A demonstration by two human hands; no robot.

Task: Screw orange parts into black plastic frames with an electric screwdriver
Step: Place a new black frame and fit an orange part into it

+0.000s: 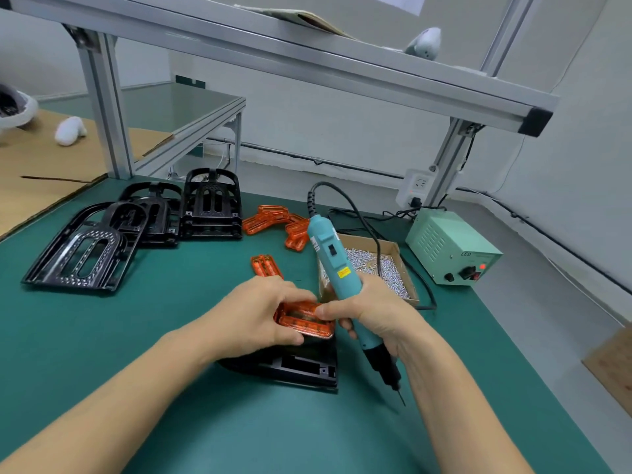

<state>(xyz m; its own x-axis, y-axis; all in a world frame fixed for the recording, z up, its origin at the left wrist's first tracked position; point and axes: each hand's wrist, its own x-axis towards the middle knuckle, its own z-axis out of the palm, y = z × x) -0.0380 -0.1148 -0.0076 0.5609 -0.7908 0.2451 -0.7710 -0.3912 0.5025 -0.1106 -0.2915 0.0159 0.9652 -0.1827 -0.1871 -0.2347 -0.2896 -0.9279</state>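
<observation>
Both hands work near the desk's front edge: the left hand (pixel 254 313) pinches a translucent orange ribbed plastic part (pixel 304 319) over a black plastic frame (pixel 297 366) lying flat on the green desk (pixel 102 336). The right hand (pixel 371 313) grips a teal electric screwdriver (pixel 333 265), bit tilted down beside the frame, while its fingertips touch the part. Toward the back-left corner lie about four more black frames (pixel 147 227). Several loose orange pieces (pixel 277 222) sit mid-desk, a cardboard tray of silver screws (pixel 379 265) and a pale green power supply box (pixel 451 248) toward the right edge.
</observation>
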